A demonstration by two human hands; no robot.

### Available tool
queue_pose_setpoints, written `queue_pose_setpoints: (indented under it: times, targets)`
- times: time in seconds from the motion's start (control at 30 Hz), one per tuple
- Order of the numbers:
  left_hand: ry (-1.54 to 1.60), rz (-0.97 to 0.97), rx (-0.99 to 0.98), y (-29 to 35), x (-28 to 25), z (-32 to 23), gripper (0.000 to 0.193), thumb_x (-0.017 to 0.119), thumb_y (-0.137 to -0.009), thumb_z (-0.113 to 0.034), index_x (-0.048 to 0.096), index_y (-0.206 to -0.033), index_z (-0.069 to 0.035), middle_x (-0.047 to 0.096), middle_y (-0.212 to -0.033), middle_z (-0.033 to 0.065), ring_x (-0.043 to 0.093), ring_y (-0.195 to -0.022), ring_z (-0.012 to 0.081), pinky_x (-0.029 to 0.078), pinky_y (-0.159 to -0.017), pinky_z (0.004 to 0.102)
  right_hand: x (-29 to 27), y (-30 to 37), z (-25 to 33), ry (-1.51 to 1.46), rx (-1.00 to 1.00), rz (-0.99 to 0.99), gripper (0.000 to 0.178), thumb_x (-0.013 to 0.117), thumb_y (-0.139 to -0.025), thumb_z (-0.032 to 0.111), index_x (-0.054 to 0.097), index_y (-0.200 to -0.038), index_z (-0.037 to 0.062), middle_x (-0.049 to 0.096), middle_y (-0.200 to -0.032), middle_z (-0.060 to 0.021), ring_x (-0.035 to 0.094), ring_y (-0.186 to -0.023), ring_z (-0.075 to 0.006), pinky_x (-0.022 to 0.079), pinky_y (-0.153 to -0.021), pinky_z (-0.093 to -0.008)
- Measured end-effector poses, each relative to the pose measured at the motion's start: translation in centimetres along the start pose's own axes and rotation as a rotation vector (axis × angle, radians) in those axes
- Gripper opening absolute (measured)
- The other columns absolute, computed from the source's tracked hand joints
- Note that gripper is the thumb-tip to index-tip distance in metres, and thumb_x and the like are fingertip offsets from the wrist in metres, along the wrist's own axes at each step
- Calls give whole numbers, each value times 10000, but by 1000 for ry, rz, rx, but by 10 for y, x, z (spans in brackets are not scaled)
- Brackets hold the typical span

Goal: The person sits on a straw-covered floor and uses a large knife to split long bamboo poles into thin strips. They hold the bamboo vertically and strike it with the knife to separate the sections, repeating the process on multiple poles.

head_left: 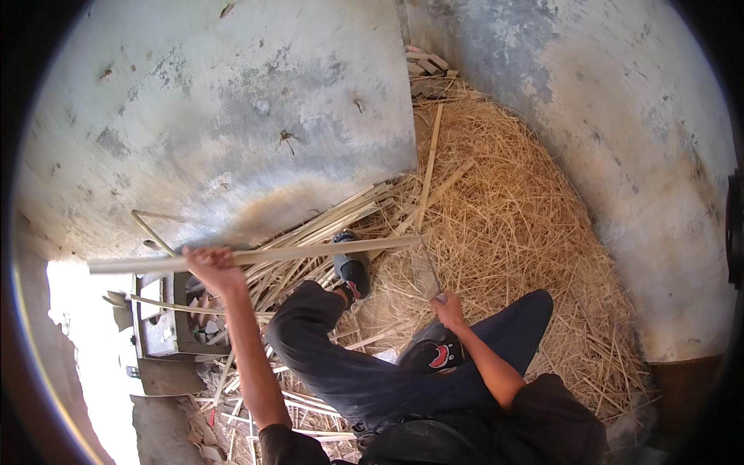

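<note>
My left hand (213, 267), slightly blurred, is closed around a long pale bamboo strip (318, 250), which runs across in front of me from left to right. The strip's right end meets the upper end of a broad flat knife (424, 271); whether the edge has entered it I cannot tell. My right hand (448, 309) is closed on the knife's handle, with the blade pointing away from me. Under the knife lie thin straw-coloured shavings. My bent legs (372, 387) are spread on either side, and a dark shoe (353, 267) rests beyond the strip's middle.
A large heap of shavings (511, 209) fills the right side. Long split strips (333, 213) lie along the left wall (232, 116). At the left stands a box-like frame (167, 318) beside a bright opening. Bricks (426, 66) are stacked in the far corner.
</note>
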State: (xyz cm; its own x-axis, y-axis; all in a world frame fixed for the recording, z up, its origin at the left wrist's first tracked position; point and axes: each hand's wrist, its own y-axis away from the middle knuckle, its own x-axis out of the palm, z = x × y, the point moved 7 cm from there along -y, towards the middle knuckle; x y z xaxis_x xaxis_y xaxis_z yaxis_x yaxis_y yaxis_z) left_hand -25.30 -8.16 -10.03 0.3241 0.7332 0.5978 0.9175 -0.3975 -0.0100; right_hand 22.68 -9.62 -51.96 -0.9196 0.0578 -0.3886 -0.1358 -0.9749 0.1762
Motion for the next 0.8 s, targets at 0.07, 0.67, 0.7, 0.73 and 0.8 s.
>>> queue_pose_setpoints:
  times: [0.07, 0.67, 0.7, 0.73, 0.8]
  targets:
    - [41, 32, 47, -17, -26, -47, 396, 540, -1041, -454, 457, -801, -151, 403, -625, -36, 416, -566, 101, 428, -580, 271, -20, -1, 57, -257, 34, 55, 267, 708, -893, 254, 669, -898, -10, 575, -569, -36, 517, -440, -152, 412, -454, -342]
    - [689, -49, -260, 29, -234, -40, 426, 418, -1104, -337, 298, -760, -115, 270, -715, 6, 312, -668, 194, 362, -684, 337, -165, 0, 315, -1257, -262, 71, 418, 597, -1028, 229, 540, -1384, 19, 328, -518, 86, 287, -375, -37, 290, -383, -240]
    - [679, -51, -283, 31, -233, -33, 418, 411, -1105, -321, 298, -760, -114, 273, -721, 9, 311, -675, 194, 364, -689, 342, -170, 1, 319, -1291, -265, 97, 413, 598, -1026, 227, 541, -1379, 21, 324, -520, 89, 283, -376, -36, 289, -383, -239]
    - [667, -55, -307, 34, -232, -27, 411, 404, -1107, -305, 298, -760, -112, 276, -727, 11, 310, -681, 195, 366, -693, 348, -175, 4, 324, -1322, -265, 123, 408, 600, -1024, 225, 542, -1373, 22, 320, -522, 91, 279, -377, -35, 288, -383, -238]
    - [641, -26, -364, 38, -228, -18, 379, 405, -1105, -272, 318, -778, -100, 309, -754, 27, 346, -730, 208, 385, -736, 358, -183, 7, 328, -1386, -257, 143, 374, 598, -1021, 225, 556, -1328, 15, 303, -524, 94, 270, -378, -35, 283, -384, -231]
